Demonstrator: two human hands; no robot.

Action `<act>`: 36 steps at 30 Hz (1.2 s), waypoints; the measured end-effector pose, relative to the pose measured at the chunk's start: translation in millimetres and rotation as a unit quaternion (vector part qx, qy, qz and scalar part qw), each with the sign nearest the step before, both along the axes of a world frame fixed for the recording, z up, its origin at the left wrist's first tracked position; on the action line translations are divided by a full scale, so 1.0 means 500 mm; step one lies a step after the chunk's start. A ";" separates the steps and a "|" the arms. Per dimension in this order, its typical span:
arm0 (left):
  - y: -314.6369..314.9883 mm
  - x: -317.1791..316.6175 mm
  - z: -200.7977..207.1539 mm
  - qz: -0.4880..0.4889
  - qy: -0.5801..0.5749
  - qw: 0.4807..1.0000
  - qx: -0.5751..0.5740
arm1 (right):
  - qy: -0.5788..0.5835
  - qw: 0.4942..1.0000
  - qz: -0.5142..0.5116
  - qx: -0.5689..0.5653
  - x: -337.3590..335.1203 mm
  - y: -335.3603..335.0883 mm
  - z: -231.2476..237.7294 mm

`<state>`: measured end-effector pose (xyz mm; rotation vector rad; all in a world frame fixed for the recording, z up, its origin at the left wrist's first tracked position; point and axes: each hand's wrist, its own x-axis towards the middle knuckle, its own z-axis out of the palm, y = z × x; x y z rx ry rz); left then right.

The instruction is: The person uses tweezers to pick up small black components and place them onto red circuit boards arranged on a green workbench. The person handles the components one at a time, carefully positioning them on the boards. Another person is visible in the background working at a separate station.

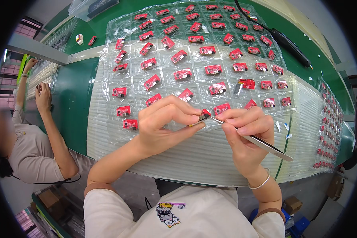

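Note:
Between the thumb and fingers of my left hand [162, 123] is a small red circuit board [204, 114] with a black part on it. My right hand [248, 133] grips metal tweezers [265, 145], whose tip meets the edge of that board. Both hands are over the near edge of a clear plastic compartment tray [190, 55], in which several red circuit boards [182, 74] lie in separate pockets. One pocket at the right holds a red board [247, 83] with a silver-grey piece [238, 88] beside it. My fingers partly hide the held board.
A black corded handheld tool [289, 45] lies across the tray's far right. Another tray of red boards [327, 131] stands at the right edge. Small white scraps [286, 127] lie on the foam mat [154, 162]. At the left, a co-worker's arm [53, 119] reaches over the green table.

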<state>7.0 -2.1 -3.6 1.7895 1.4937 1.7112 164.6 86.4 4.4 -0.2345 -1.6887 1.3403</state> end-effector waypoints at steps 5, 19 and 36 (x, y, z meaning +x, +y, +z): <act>0.004 0.001 -0.001 0.015 -0.004 1.000 0.016 | -0.004 0.999 -0.020 0.046 -0.002 -0.003 0.004; -0.001 -0.007 -0.001 -0.003 -0.009 1.000 0.008 | -0.079 0.981 0.003 0.177 0.005 0.005 0.027; -0.004 -0.005 0.001 -0.015 -0.033 0.999 -0.023 | -0.004 0.995 -0.038 0.091 -0.002 -0.002 0.011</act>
